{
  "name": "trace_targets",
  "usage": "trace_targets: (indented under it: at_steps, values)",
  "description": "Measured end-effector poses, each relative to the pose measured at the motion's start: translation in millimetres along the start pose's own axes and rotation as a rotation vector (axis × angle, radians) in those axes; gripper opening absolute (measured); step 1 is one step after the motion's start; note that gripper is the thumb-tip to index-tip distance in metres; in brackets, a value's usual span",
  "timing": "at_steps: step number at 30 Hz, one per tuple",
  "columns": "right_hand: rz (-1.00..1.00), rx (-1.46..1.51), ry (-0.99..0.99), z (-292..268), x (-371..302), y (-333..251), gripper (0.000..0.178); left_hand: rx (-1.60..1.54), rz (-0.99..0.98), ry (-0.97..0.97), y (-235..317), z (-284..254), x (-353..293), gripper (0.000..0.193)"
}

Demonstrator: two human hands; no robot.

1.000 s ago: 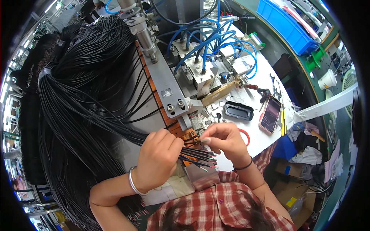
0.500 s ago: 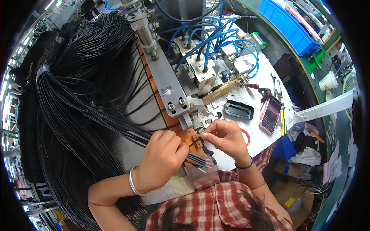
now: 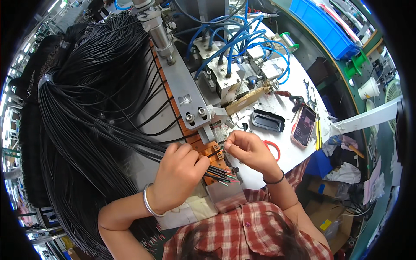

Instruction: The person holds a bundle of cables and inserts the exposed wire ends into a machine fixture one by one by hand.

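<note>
My left hand (image 3: 180, 173) is closed around a bunch of thin black wires (image 3: 219, 174) whose stripped coloured ends stick out to the right over an orange fixture (image 3: 207, 148). The wires come from a large black wire bundle (image 3: 86, 99) spread over the left of the bench. My right hand (image 3: 247, 149) pinches a single black wire end with thumb and fingertips, right at the orange fixture below the grey metal machine arm (image 3: 180, 86). A silver bangle sits on my left wrist and a dark band on my right.
Behind the fixture stands a machine with blue air hoses (image 3: 236, 39). On the white bench (image 3: 277, 162) lie a black tray (image 3: 268, 120), a phone (image 3: 304, 125), a red ring (image 3: 274, 149) and pliers (image 3: 297, 99). A blue bin (image 3: 323, 26) and white cup (image 3: 368, 91) are farther right.
My right hand has shifted slightly left and up toward the orange fixture with the wire end. My left hand keeps its grip on the wire bunch, nearly still.
</note>
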State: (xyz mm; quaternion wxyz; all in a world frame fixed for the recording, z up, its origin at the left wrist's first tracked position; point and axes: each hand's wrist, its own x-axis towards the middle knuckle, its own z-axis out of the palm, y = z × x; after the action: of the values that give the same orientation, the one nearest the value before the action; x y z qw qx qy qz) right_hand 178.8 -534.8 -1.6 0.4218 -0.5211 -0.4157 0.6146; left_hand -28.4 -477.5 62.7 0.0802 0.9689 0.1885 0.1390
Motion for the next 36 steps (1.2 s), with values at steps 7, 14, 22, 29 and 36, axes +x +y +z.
trace_targets:
  at_steps: [7,14,22,29,36]
  values:
    - [-0.209,0.093,0.033,7.0,-14.6,-5.5,0.014,-0.008,-0.013,0.1,2.2,-3.6,-0.9,0.017]
    - [-0.248,0.124,0.223,20.0,-12.9,-7.1,0.006,-0.047,-0.087,0.044,3.9,-5.5,-4.6,0.037]
    - [-0.081,0.48,-0.15,9.1,-14.0,-14.0,0.008,-0.075,-0.051,0.116,2.9,-7.3,0.2,0.014]
    - [-0.194,0.17,0.16,14.7,-15.2,-9.5,0.01,-0.125,-0.076,0.084,2.2,-7.0,-1.8,0.036]
    - [-0.16,0.264,0.023,7.7,-16.7,-18.7,0.009,-0.12,-0.07,0.107,3.0,-5.6,0.6,0.019]
